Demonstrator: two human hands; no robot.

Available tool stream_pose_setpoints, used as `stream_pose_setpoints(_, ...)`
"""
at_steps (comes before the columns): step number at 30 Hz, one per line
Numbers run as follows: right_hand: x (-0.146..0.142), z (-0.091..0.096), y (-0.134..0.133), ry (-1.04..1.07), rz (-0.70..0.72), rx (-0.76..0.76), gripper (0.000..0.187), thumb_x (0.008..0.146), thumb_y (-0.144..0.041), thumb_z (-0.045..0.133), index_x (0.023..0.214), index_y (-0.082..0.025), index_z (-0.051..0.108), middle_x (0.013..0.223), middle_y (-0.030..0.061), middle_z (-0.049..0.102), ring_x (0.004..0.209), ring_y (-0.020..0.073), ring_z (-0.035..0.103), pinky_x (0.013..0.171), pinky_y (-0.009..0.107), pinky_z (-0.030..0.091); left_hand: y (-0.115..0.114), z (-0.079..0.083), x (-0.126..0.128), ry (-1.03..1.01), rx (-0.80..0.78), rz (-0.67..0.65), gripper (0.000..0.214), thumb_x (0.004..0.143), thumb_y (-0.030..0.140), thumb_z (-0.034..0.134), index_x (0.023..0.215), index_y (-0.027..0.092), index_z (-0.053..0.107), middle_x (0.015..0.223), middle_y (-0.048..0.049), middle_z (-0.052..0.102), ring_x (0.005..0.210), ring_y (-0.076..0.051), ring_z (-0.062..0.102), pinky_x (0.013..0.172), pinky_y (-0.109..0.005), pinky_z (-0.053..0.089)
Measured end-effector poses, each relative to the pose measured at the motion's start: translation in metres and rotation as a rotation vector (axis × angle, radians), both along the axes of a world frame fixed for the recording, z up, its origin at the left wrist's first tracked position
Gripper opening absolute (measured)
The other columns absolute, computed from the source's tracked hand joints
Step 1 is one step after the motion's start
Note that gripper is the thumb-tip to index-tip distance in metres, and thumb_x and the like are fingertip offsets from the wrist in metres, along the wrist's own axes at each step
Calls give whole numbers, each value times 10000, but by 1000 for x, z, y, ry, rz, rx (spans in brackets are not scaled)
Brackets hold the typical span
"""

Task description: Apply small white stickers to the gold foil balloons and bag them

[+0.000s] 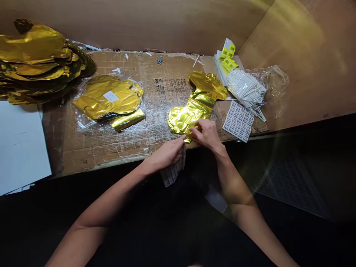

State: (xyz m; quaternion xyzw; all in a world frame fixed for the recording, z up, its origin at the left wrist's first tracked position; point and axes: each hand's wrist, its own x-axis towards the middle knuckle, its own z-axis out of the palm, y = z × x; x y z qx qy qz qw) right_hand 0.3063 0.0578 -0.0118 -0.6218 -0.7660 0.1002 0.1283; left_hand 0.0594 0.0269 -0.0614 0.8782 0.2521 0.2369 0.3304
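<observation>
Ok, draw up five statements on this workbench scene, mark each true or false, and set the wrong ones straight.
1. The right hand is at the near end of the gold foil pieces. True.
2. The left hand has a white stick hanging beneath it. False: beneath the left hand hangs a sticker sheet.
3. The clear bag of gold foil bears a red label. False: its label is white.
4. Another sticker sheet lies near the bunch of white sticks. True.
5. The big gold foil pile is on the picture's right side. False: the big gold foil pile is on the left side.
</observation>
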Motion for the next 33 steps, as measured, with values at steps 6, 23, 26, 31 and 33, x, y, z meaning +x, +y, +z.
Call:
stream_pose_setpoints(6, 8, -18, 10, 184, 192, -109, 260, 1038, -361, 581, 830, -208, 611, 893, 59, 697, 877, 219, 600, 818, 333, 362, -9, 6, -1, 21, -18, 17, 495, 942, 74, 561, 1419, 208, 543, 1733, -176, 411, 1502, -306, 566, 1206, -471, 536)
stream_pose_setpoints(23, 53, 48, 57, 223, -246, 266, 296, 1101, -304, 474, 1109, -138, 719, 1118, 155, 713, 1017, 242, 648, 930, 419, 491, -18, 30, -6, -445, -785, 481, 500, 865, 392, 842, 1252, 237, 566, 1081, -56, 759, 888, -224, 763, 788, -356, 645)
stream_pose_setpoints(26, -3, 27, -3, 427, 54, 70, 244, 1055, -332, 569, 1106, -180, 753, 1139, 125, 747, 1040, 260, 679, 942, 411, 524, -20, 27, -5, -471, -755, 518, 534, 851, 388, 865, 1261, 232, 561, 1046, -44, 757, 833, -191, 738, 760, -320, 624)
stream_pose_setpoints(31, -46, 1, -45, 701, 155, -102, 241, 1043, -378, 598, 1104, -222, 771, 1066, 78, 785, 971, 235, 718, 893, 363, 553, -19, 21, -4, -387, -582, 508, 501, 872, 359, 840, 1280, 218, 584, 959, -23, 744, 833, -182, 717, 777, -306, 598)
stream_pose_setpoints(33, -48, -3, -46, 684, 129, -59, 248, 1057, -378, 572, 1068, -235, 773, 1040, 76, 781, 954, 239, 711, 891, 375, 548, -19, 20, -2, -370, -531, 499, 488, 874, 355, 831, 1276, 215, 594, 994, -32, 750, 871, -190, 725, 814, -320, 601)
